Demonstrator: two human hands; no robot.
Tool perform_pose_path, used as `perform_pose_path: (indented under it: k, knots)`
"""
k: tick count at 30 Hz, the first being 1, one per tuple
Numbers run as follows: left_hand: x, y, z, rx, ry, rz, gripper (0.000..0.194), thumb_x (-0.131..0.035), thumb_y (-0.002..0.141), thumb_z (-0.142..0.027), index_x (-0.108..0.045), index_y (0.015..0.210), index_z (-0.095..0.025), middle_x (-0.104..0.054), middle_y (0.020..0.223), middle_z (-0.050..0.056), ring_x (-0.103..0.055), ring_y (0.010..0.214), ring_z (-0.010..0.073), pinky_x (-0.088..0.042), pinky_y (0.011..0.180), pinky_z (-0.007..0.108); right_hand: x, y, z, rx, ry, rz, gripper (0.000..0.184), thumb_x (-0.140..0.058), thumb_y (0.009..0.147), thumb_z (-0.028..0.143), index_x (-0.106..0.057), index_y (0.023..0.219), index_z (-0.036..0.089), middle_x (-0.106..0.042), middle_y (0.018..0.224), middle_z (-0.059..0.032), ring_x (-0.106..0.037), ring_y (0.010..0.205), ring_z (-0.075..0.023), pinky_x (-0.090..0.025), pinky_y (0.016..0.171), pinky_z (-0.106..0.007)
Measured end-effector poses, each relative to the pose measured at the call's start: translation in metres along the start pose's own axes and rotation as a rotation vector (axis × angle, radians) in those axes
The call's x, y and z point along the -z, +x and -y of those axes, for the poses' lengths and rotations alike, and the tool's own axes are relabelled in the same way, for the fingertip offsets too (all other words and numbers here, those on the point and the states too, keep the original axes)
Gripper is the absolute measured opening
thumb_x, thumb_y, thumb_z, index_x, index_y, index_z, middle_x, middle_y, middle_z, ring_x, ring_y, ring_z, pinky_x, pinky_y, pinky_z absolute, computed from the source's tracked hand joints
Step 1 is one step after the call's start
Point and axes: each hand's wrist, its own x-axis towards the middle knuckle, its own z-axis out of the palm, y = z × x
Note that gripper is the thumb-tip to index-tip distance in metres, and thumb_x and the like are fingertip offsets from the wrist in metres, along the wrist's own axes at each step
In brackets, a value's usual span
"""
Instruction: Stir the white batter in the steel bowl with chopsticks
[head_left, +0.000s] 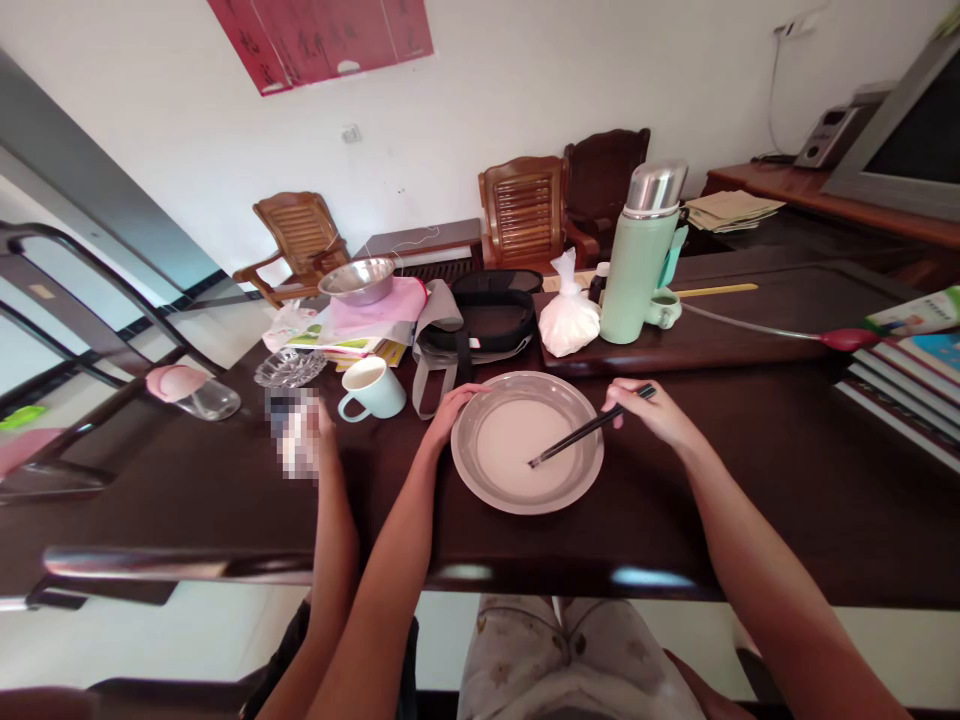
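A wide, shallow bowl (pixel 465 460) holds a smooth, pale, milky mixture (pixel 510 430). My left hand (pixel 450 412) grips its left rim, the fingers along the outer edge. Dark chopsticks (pixel 592 425) are held in my right hand (pixel 646 408) just past the bowl's right rim. They slant down to the left across the bowl, with their tips in the pale mixture. Behind the bowl stands a tied clear plastic bag of white powder (pixel 570 322). Left of my left hand is a pale blue mug (pixel 375 390) with something light inside.
Another person's hand (pixel 326 430) is at the left beside a blurred-out object. A green thermos (pixel 637 270), a black and grey bag (pixel 487 325), a steel bowl (pixel 358 284), a glass dish (pixel 289 368) and stacked books (pixel 900 400) stand around the dark table (pixel 750 480).
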Motion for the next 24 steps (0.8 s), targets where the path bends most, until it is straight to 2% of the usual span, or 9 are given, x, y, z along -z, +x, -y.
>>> perform_pose_path:
  k: [2,4,7,9,12,15,18,21,24]
  knots:
    - [-0.001,0.000,-0.001,0.005,-0.002,-0.002,0.031,-0.048,0.078,-0.028,-0.073,0.092,-0.015,-0.068,0.105,0.006,-0.057,0.101,0.0221,-0.040,0.092,0.029,-0.004,0.001,0.000,-0.010,0.007,0.082,0.038,-0.058,0.082,0.054,-0.068,0.072,0.018,-0.061,0.060,-0.0016,-0.059,0.055,-0.0154,-0.046,0.060,-0.028]
    - [-0.001,0.000,-0.002,0.010,-0.009,-0.002,0.031,-0.048,0.078,-0.027,-0.073,0.092,-0.015,-0.068,0.104,0.006,-0.057,0.100,0.0220,-0.040,0.092,0.029,-0.005,0.001,-0.001,0.010,-0.018,0.084,0.035,-0.059,0.082,0.052,-0.069,0.077,0.018,-0.062,0.062,-0.0016,-0.060,0.059,-0.0157,-0.046,0.062,-0.028]
    - [-0.001,-0.001,-0.003,0.008,-0.008,0.003,0.031,-0.048,0.077,-0.028,-0.073,0.091,-0.015,-0.068,0.105,0.006,-0.057,0.100,0.0221,-0.040,0.092,0.030,0.002,0.001,-0.002,0.042,-0.064,-0.069,0.035,-0.056,0.085,0.050,-0.067,0.074,0.019,-0.060,0.055,-0.0004,-0.058,0.058,-0.0150,-0.045,0.066,-0.028]
    - [0.000,-0.002,-0.004,0.008,0.004,0.001,0.031,-0.048,0.077,-0.028,-0.072,0.091,-0.015,-0.068,0.105,0.007,-0.057,0.101,0.0224,-0.040,0.093,0.030,0.006,0.000,-0.002,0.035,-0.044,-0.119,0.038,-0.054,0.086,0.050,-0.066,0.068,0.019,-0.056,0.049,0.0004,-0.057,0.054,-0.0144,-0.044,0.066,-0.027]
    - [0.000,-0.002,-0.006,0.007,0.011,-0.005,0.031,-0.048,0.077,-0.028,-0.072,0.089,-0.014,-0.069,0.104,0.007,-0.058,0.101,0.0229,-0.040,0.094,0.031,0.001,0.000,0.000,0.004,-0.005,-0.011,0.041,-0.055,0.084,0.053,-0.066,0.065,0.018,-0.057,0.052,-0.0002,-0.056,0.051,-0.0140,-0.044,0.060,-0.027]
    - [-0.008,0.000,-0.010,0.022,-0.010,-0.009,0.029,-0.048,0.077,-0.026,-0.073,0.088,-0.014,-0.069,0.104,0.009,-0.058,0.102,0.0230,-0.042,0.094,0.031,-0.007,0.001,0.000,-0.003,-0.025,0.091,0.038,-0.058,0.081,0.054,-0.069,0.074,0.018,-0.061,0.060,-0.0016,-0.059,0.056,-0.0155,-0.045,0.059,-0.028]
    - [-0.011,-0.001,-0.019,0.035,-0.022,-0.014,0.028,-0.049,0.077,-0.025,-0.072,0.089,-0.015,-0.070,0.101,0.008,-0.059,0.105,0.0235,-0.042,0.096,0.033,-0.003,0.001,-0.001,0.033,-0.078,-0.012,0.037,-0.057,0.083,0.053,-0.068,0.077,0.019,-0.062,0.060,-0.0016,-0.059,0.060,-0.0163,-0.045,0.064,-0.029]
    - [0.013,-0.020,-0.035,0.064,-0.072,-0.061,0.029,-0.049,0.078,-0.030,-0.071,0.093,-0.021,-0.071,0.098,0.004,-0.058,0.109,0.0247,-0.042,0.098,0.037,0.006,0.000,0.000,0.038,-0.074,-0.154,0.040,-0.053,0.085,0.054,-0.065,0.068,0.020,-0.057,0.050,-0.0007,-0.057,0.055,-0.0164,-0.045,0.066,-0.030]
    - [0.068,-0.053,-0.051,0.125,-0.220,-0.109,0.034,-0.047,0.079,-0.040,-0.069,0.102,-0.027,-0.070,0.100,0.001,-0.055,0.116,0.0253,-0.044,0.097,0.037,0.002,0.000,0.001,0.013,-0.031,-0.076,0.043,-0.054,0.083,0.056,-0.065,0.064,0.019,-0.056,0.049,-0.0008,-0.056,0.051,-0.0155,-0.045,0.061,-0.029]
